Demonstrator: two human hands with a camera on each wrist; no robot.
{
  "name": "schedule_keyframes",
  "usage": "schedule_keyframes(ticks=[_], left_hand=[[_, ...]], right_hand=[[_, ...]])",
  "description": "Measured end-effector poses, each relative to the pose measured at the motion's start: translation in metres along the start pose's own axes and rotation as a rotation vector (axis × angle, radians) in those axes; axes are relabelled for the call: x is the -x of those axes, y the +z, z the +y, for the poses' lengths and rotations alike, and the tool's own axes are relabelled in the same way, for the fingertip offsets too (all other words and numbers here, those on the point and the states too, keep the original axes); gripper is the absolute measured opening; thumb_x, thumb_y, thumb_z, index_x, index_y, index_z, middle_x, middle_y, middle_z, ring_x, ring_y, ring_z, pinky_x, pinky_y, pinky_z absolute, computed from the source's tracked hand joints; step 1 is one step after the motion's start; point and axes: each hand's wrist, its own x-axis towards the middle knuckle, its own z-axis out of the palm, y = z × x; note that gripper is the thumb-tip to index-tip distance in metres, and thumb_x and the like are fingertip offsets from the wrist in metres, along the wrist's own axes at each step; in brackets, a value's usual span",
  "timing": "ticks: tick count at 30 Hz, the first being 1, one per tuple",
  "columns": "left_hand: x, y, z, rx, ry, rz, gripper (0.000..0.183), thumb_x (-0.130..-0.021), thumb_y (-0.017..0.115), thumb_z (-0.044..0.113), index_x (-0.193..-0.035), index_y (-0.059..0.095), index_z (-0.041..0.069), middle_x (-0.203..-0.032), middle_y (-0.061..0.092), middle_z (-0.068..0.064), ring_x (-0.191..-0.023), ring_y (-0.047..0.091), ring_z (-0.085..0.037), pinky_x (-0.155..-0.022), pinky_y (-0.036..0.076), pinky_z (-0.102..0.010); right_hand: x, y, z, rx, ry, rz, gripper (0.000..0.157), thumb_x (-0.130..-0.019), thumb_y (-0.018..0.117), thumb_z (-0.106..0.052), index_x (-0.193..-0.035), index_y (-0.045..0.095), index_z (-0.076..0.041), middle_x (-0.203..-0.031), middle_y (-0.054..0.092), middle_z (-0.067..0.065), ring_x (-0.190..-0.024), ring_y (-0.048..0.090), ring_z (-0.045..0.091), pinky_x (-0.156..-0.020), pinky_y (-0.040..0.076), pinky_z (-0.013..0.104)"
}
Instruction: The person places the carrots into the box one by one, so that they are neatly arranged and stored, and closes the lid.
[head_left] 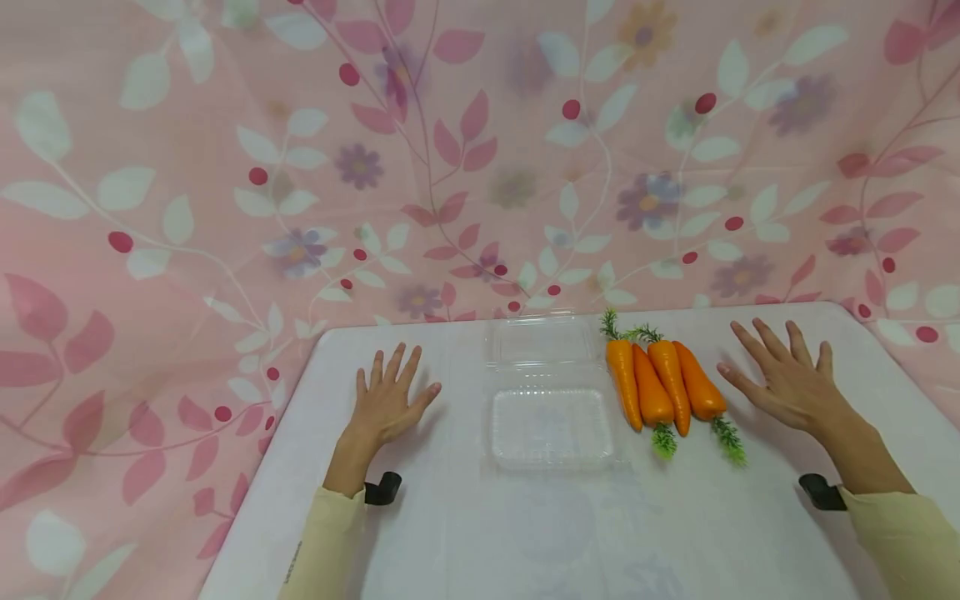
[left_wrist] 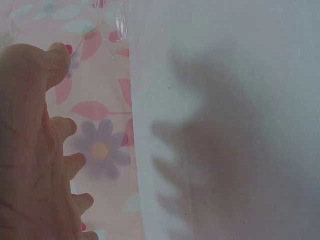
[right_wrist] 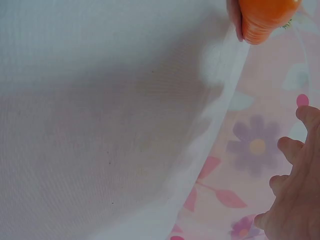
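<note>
Flat fingers spread, my left hand (head_left: 386,402) hovers over the left part of the white table, casting a shadow, with nothing in it. My right hand (head_left: 791,385) is likewise spread and holds nothing, just right of several glossy orange carrots (head_left: 696,385) with feathery green tops. The carrots lie side by side, tops pointing alternately away and toward me. Between the hands sits a clear plastic clamshell box (head_left: 551,433), its lid (head_left: 542,342) folded back away from me; no carrot is in it. The right wrist view catches one carrot (right_wrist: 266,17) at its top edge.
The table (head_left: 465,533) wears a white cloth. Behind it and at its sides hangs a pink curtain (head_left: 517,125) printed with flowers and leaves. Each wrist carries a small black camera, such as the left one (head_left: 384,489).
</note>
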Motion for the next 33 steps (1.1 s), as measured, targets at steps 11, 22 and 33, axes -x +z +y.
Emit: schedule_keyframes(ticks=[11,22,33], left_hand=[[-0.002,0.0,0.009,0.231,0.07,-0.044,0.082,-0.095,0.04,0.069,-0.159,0.018,0.023,-0.163,0.016,-0.008,-0.147,0.009,-0.04,-0.111,0.009,-0.067],[-0.009,0.004,0.023,0.593,0.128,-0.108,0.072,-0.093,0.058,0.059,-0.154,0.028,0.037,-0.158,0.027,0.003,-0.144,0.028,-0.03,-0.11,0.027,-0.057],[-0.012,0.01,0.036,0.832,0.176,-0.171,0.067,-0.092,0.07,0.04,-0.15,0.038,0.035,-0.152,0.038,-0.014,-0.129,0.051,-0.034,-0.099,0.045,-0.053]], right_hand=[[0.0,-0.001,-0.004,-0.037,0.001,-0.007,0.084,-0.098,0.046,-0.055,-0.159,0.001,-0.019,-0.159,0.007,0.029,-0.139,-0.015,0.056,-0.096,-0.021,0.075],[0.001,-0.001,-0.005,-0.051,0.002,-0.011,0.083,-0.099,0.046,-0.054,-0.159,0.001,-0.019,-0.158,0.01,0.029,-0.139,-0.012,0.057,-0.096,-0.02,0.074],[0.002,-0.001,-0.005,-0.062,0.006,-0.024,0.083,-0.099,0.046,-0.054,-0.159,0.001,-0.019,-0.158,0.01,0.03,-0.139,-0.011,0.058,-0.096,-0.023,0.073]])
